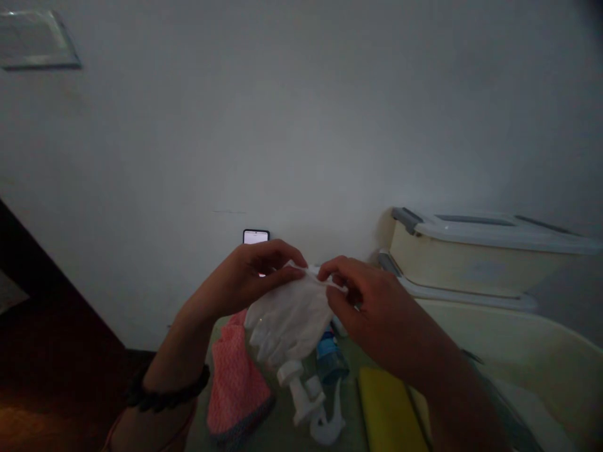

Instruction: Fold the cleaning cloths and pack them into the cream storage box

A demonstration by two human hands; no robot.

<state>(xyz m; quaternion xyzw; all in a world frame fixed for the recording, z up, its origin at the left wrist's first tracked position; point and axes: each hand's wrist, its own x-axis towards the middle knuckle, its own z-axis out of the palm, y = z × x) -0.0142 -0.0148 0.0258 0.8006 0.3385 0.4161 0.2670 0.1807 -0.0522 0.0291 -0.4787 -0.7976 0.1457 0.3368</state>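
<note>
A thin, limp white piece (292,314) hangs between my hands. Its lower edge is uneven and lobed, and I cannot tell whether it is a cloth, a bag or a glove. My left hand (254,273) pinches its top edge between thumb and fingers. On the right of that edge, my right hand (362,295) has its fingers closed on the same piece. Below it lie white plastic parts (304,402), one of them hook-shaped. A clear bottle with a blue label (330,358) is partly hidden behind the white piece. To the left is a pink cloth (235,383) with a grey edge.
A phone (255,236) with a lit screen stands near the wall, partly behind my left hand. A yellow item (391,411) lies at the front right. Lidded storage boxes (471,263) and a pale open tub (527,326) stand on the right. The wall (301,125) rises behind.
</note>
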